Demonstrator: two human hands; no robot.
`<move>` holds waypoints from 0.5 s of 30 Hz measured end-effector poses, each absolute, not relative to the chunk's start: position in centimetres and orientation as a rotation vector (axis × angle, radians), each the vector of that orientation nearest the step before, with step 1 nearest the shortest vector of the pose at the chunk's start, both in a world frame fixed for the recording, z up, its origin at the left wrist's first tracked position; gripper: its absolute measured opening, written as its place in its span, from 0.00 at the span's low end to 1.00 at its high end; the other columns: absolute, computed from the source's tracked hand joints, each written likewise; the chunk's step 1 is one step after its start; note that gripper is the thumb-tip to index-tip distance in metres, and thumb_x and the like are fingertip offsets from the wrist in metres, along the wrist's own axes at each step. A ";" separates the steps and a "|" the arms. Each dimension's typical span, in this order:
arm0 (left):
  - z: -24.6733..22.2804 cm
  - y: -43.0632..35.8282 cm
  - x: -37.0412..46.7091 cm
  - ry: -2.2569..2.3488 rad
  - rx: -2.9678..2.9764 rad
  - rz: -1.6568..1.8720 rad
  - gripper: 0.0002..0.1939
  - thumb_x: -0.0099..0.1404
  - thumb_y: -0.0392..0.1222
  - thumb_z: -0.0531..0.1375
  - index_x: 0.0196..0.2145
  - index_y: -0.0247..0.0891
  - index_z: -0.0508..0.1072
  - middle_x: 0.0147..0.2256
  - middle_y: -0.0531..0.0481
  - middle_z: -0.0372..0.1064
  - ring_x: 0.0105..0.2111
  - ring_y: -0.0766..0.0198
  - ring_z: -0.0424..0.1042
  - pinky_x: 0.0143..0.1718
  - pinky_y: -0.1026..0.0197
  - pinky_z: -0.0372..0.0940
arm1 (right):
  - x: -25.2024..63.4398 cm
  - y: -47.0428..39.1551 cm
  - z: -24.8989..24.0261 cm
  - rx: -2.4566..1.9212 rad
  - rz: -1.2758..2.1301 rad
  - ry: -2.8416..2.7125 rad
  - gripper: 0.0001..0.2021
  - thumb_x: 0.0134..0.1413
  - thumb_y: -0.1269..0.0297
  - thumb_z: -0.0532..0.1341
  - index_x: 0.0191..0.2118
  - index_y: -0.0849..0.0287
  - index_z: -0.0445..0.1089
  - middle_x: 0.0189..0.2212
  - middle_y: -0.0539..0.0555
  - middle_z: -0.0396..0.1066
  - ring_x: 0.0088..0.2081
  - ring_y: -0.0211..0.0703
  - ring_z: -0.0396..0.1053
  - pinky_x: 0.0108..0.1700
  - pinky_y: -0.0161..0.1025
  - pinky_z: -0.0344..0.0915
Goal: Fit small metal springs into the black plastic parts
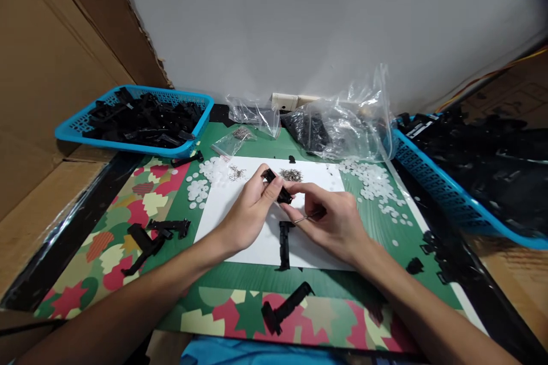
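Black part [284,195], partly hidden by left hand [248,212], details unclear

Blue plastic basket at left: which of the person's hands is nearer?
Left. The left hand is right of the blue plastic basket and nearer the camera; the right hand is farther right.

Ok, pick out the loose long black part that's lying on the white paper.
It's the loose part nearest the right hand, mostly on the white paper; similar ones to the left and nearer the camera lie on the patterned mat.
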State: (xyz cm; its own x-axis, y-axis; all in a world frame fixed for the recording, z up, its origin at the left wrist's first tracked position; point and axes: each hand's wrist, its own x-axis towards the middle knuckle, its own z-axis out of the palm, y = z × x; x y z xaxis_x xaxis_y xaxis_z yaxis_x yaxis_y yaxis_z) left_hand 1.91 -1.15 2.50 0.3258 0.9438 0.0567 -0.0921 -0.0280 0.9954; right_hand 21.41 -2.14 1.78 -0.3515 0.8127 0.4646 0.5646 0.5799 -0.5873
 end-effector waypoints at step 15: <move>1.4 -0.5 0.9 1.066 1.746 0.735 0.13 0.78 0.49 0.57 0.38 0.39 0.71 0.28 0.56 0.63 0.28 0.66 0.61 0.31 0.62 0.54 | 26.4 0.7 3.6 -1.145 0.972 -2.176 0.12 0.71 0.55 0.64 0.44 0.58 0.81 0.26 0.48 0.67 0.28 0.38 0.61 0.32 0.37 0.57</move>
State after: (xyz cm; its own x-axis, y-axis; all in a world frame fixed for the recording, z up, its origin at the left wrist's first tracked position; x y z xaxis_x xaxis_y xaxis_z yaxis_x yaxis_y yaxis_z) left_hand 0.92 -0.47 1.41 0.4444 0.8956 0.0217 0.3387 -0.1904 0.9214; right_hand 26.44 0.69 3.60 -0.5263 0.8452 0.0936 0.4943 0.3936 -0.7751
